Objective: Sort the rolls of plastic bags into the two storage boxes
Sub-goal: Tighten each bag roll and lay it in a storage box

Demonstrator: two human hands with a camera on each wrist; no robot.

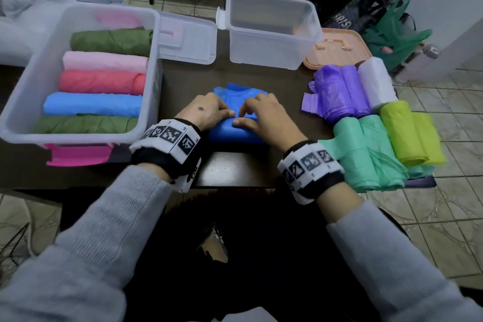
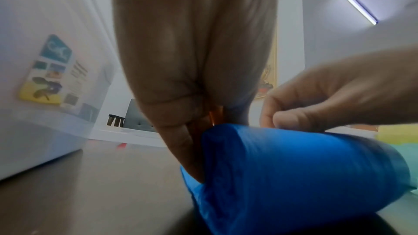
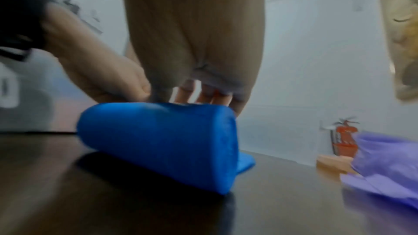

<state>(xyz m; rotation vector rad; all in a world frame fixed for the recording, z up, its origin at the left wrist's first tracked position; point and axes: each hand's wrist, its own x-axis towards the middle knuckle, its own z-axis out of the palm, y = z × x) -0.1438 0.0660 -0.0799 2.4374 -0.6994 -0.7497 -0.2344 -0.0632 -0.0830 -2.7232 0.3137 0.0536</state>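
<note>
Blue roll [image 1: 236, 131] at frame centre on dark desk [image 1: 230, 167], tiled floor [image 1: 444, 117] right. We see left hand [image 1: 205, 110] and right hand [image 1: 264, 115] on top, curled fingers pinching its loose film.

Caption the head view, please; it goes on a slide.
Both hands, left and right, roll blue bags between two boxes.

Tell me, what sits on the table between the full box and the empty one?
In the head view, a clear lid lies flat between the full box and the empty box, at the table's far edge.
</note>
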